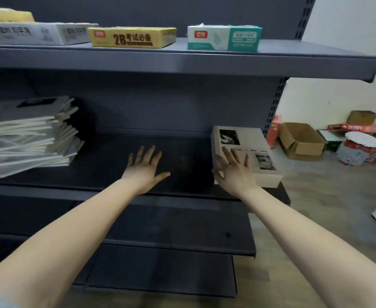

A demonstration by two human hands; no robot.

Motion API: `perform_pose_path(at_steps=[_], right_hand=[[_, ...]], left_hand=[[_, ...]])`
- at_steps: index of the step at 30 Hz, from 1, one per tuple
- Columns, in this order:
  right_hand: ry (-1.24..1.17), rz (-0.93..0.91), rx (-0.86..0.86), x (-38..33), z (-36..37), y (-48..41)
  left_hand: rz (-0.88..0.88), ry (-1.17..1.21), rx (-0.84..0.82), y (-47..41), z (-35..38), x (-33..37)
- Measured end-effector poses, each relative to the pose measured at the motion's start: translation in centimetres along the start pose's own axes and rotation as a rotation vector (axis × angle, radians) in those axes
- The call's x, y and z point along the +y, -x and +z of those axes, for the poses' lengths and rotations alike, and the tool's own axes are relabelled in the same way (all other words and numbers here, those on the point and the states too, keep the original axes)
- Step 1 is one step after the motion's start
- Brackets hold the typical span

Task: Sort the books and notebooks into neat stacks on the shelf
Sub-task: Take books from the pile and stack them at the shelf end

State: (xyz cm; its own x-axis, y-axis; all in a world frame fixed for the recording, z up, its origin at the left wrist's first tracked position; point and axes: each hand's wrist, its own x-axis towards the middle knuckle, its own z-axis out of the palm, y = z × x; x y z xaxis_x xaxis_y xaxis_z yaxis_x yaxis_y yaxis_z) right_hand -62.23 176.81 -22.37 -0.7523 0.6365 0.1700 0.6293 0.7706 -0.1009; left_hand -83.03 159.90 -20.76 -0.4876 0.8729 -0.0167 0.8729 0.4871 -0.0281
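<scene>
I log left grip (146, 167) released over shelf (182, 156) mid-front, right grip (234, 171) released w/ fingers (227, 155) spread on book (249, 138) at right end, notebks (31, 138) askew at left end.

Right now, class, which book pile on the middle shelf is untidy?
The left pile: its thin books splay at different angles. The right pile, under the right hand, sits squared.

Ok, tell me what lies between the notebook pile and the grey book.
Only the left hand, fingers spread over bare shelf, in the head view.
</scene>
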Motion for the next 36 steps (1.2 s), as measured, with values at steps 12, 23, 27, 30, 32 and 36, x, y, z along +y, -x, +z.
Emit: perform_pose_path(at_steps=[12, 23, 27, 30, 32, 36], right_hand=[[-0.001, -0.364, -0.088, -15.9, 1.2, -5.9], [-0.004, -0.601, -0.132, -28.1, 2.7, -10.1], [-0.029, -0.680, -0.058, -32.3, 2.9, -11.3], [-0.142, -0.783, 0.141, -35.8, 3.0, -12.1], [-0.246, -0.827, 0.247, -38.2, 2.9, -12.5], [-0.336, -0.868, 0.349, -42.6, 2.6, -13.6]], left_hand=[[-0.263, -0.044, 0.138, 6.2, -1.0, -14.6], [-0.478, -0.027, 0.101, 11.5, 0.0, -24.4], [-0.540, -0.020, 0.102, 13.2, -0.1, -27.7], [-0.581, -0.017, 0.113, 14.3, -0.1, -30.1], [-0.607, -0.007, 0.111, 14.7, -0.1, -31.6], [-0.640, 0.006, 0.113, 15.0, -0.2, -34.6]])
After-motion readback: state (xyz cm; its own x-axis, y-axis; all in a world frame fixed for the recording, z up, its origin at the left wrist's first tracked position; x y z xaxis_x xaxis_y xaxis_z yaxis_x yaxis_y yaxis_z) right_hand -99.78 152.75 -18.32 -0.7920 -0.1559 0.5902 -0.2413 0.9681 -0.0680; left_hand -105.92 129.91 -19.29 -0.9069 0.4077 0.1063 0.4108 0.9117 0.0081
